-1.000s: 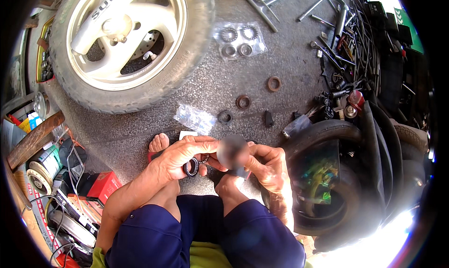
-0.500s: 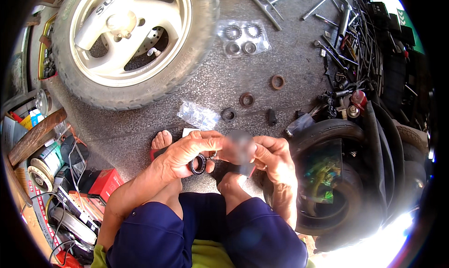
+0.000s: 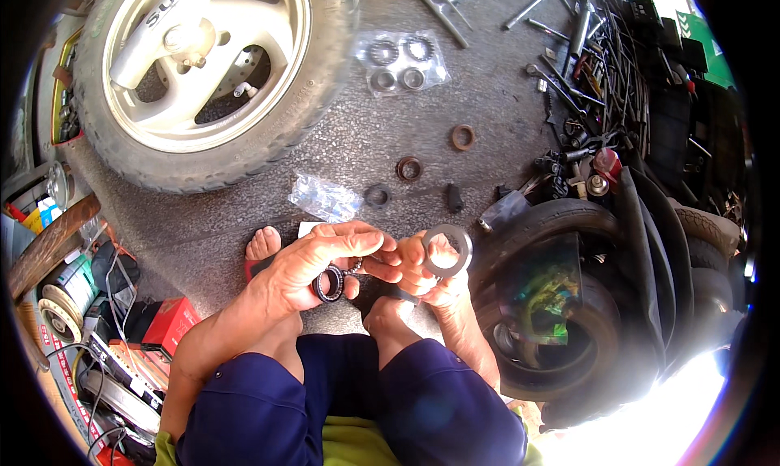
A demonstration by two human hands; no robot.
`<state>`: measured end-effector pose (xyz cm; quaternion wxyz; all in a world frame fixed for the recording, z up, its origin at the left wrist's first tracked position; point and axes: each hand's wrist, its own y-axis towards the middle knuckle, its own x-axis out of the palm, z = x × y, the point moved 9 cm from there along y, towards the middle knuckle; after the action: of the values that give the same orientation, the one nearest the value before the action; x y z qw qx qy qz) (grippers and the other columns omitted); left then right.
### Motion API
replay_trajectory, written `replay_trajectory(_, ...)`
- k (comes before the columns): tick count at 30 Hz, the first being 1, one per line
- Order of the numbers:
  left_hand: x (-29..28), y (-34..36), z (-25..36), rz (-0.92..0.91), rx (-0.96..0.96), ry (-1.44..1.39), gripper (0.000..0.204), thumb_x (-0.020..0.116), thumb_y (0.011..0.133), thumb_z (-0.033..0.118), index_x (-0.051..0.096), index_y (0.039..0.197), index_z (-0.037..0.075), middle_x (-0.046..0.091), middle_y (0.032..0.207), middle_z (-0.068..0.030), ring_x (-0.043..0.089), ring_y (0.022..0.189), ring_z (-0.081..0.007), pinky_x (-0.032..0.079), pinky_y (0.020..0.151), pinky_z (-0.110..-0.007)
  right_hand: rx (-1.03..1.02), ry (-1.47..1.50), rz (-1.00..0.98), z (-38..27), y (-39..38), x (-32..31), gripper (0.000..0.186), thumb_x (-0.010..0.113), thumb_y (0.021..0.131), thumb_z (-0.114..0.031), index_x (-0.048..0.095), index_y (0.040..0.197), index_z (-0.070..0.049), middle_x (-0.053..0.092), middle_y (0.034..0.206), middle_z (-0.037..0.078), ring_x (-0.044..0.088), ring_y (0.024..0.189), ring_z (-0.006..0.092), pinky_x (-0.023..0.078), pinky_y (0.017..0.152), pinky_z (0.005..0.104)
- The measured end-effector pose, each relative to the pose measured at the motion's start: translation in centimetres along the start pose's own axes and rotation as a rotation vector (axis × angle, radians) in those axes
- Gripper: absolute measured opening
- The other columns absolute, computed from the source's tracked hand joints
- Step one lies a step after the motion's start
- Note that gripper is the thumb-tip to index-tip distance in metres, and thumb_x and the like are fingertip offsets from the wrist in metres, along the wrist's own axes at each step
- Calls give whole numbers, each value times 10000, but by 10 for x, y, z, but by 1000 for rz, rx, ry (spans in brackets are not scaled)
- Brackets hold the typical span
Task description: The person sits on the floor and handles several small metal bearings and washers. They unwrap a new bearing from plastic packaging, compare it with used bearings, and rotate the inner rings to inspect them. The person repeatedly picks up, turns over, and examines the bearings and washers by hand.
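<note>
My left hand (image 3: 313, 263) is closed around a black ring (image 3: 328, 284) that hangs below its palm. Part of a beaded ring (image 3: 354, 264), like a ball bearing cage, shows between its fingers. My right hand (image 3: 439, 279) grips a flat grey metal ring (image 3: 448, 251) and tilts it so its round hole shows. The fingertips of both hands are close together above my feet; whether they touch a shared piece I cannot tell. On the floor in front lie a dark ring (image 3: 377, 195) and two brownish rings, one nearer (image 3: 409, 169) and one farther (image 3: 463, 138).
A spoked white wheel with tyre (image 3: 325, 84) lies at the upper left. Beyond the rings is a clear pack of bearing parts (image 3: 402, 60), with a crumpled plastic bag (image 3: 325, 198) nearer. Tools (image 3: 601, 76) and stacked tyres (image 3: 561, 214) crowd the right; boxes (image 3: 171, 336) stand left.
The grey ring, blurred before between both hands, is now clear in my right hand, held farther right and turned. My left hand keeps the black ring. The whole view has shifted slightly.
</note>
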<state>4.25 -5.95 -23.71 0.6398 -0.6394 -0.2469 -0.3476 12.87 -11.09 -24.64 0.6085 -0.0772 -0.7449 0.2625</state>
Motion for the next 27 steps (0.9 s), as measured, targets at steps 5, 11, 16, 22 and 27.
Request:
replay_trajectory(5,-26,3,-6,56,59,-26,381,637,897,299,601,1143,10,666,1058,-95,669,972,-228,490,485,-225,-131,-1029,380,-37,-4,22,138,638,892,-107,656,929,25,618,737,54,522,596,106,415,492,277)
replay_trajectory(11,-19,10,-15,-60,-5,-147,288,644,899,204,603,1075,-20,661,1042,-132,666,964,-345,507,462,-195,-370,-1669,418,-54,-13,55,114,669,829,-71,670,921,-4,605,726,128,618,626,278,465,557,329)
replay_trajectory(16,-27,7,-19,-65,-12,-85,304,650,891,220,595,1051,-33,660,1050,-154,677,938,-327,490,457,-189,-285,-1663,348,-43,-7,51,128,680,832,-86,680,928,-1,624,740,120,641,647,246,479,575,309)
replay_trajectory(22,-12,4,-15,-229,18,-55,449,639,879,260,540,1179,-59,648,1049,-228,694,867,-285,473,453,-182,-213,-1289,454,-62,-4,19,204,697,852,-165,691,953,12,668,801,88,639,719,159,499,643,289)
replay_trajectory(27,-7,5,-15,-261,3,-101,488,645,876,258,513,1234,-45,633,1079,-239,689,891,-305,479,450,-188,-404,-2186,823,-93,30,-26,534,772,720,-233,583,1190,-64,599,1037,140,641,827,342,507,696,431)
